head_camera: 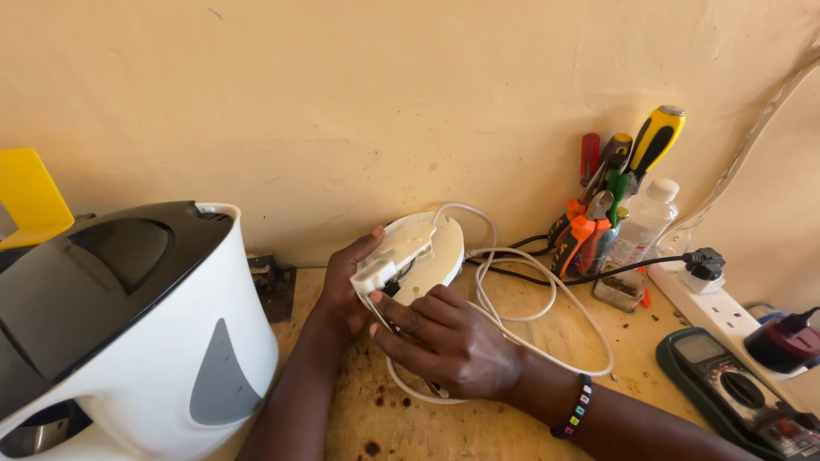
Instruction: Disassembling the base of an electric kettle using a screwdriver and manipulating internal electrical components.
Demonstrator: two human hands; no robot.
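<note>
Kettle base (423,248) gripped between both hands.

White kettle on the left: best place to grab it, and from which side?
Grip the white kettle by its body wall, from the right side that faces the hands. That side is open, a broad smooth curve with a grey window panel. The dark lid slopes, so a top grip would probably slip. A handle is not visible in this view.
</note>
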